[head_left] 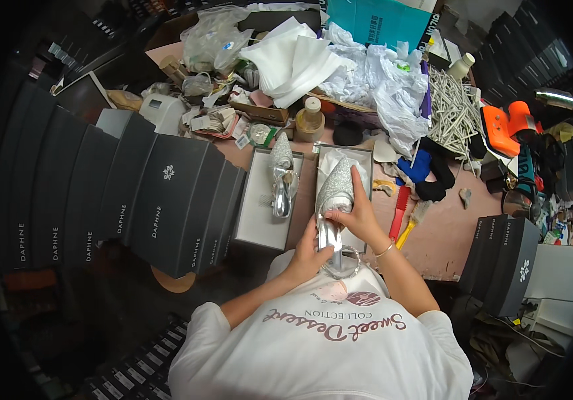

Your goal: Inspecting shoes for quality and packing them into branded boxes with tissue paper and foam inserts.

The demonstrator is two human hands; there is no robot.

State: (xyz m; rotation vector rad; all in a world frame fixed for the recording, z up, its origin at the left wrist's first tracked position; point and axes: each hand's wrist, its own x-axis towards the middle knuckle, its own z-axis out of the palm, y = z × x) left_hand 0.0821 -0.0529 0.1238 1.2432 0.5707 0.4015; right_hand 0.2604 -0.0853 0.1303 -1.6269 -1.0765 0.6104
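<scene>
My left hand (308, 253) grips the heel end of a silver glitter pointed shoe (334, 190), near its round ankle strap. My right hand (358, 212) is closed over the shoe's middle from the right. The shoe is held over an open box half (366, 155) lined with white paper. Its twin, a second silver shoe (282, 180), lies toe-away in the other open box half (258, 227) just to the left.
A row of dark grey shoeboxes (166, 193) leans along the left, and more dark boxes (503, 263) stand at the right. Behind lie white paper and plastic bags (373, 80), a bottle (310, 120), a pile of thin sticks (453, 110), an orange tool (510, 123), and red and yellow brushes (400, 213).
</scene>
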